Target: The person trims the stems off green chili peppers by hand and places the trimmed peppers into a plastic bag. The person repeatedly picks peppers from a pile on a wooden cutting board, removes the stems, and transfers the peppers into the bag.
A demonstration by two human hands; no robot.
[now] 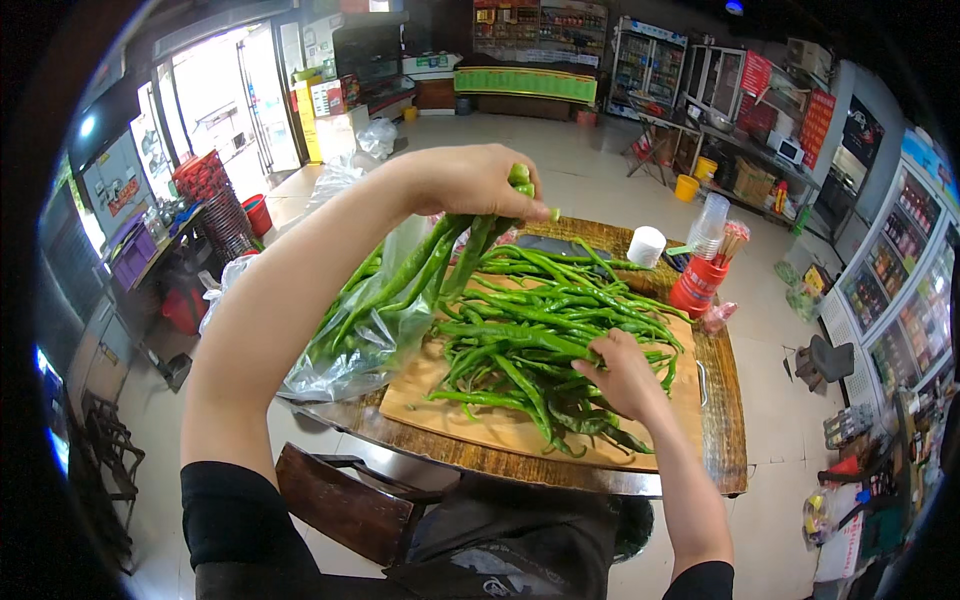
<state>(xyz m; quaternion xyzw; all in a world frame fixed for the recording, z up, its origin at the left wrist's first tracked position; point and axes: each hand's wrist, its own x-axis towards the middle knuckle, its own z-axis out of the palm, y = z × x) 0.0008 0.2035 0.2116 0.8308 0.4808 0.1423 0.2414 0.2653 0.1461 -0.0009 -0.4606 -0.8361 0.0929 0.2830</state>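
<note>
My left hand [499, 184] is raised over the far side of the table, closed on the stem ends of several long green peppers [442, 259] that hang down from it. Below them, at the left, a clear plastic bag [360, 367] has more green peppers inside. A big pile of long green peppers [547, 322] covers much of a wooden cutting board [435, 427]. At the right part of the pile, my right hand [619, 367] has its thumb and fingers on the end of one green pepper.
Behind the board on the wooden table [724, 420] stand a white paper roll [646, 247], a red chopstick holder [697, 285] and stacked plastic cups [709, 225]. A dark wooden chair [345, 502] is against the near left edge. A low stool [825, 360] stands at the right.
</note>
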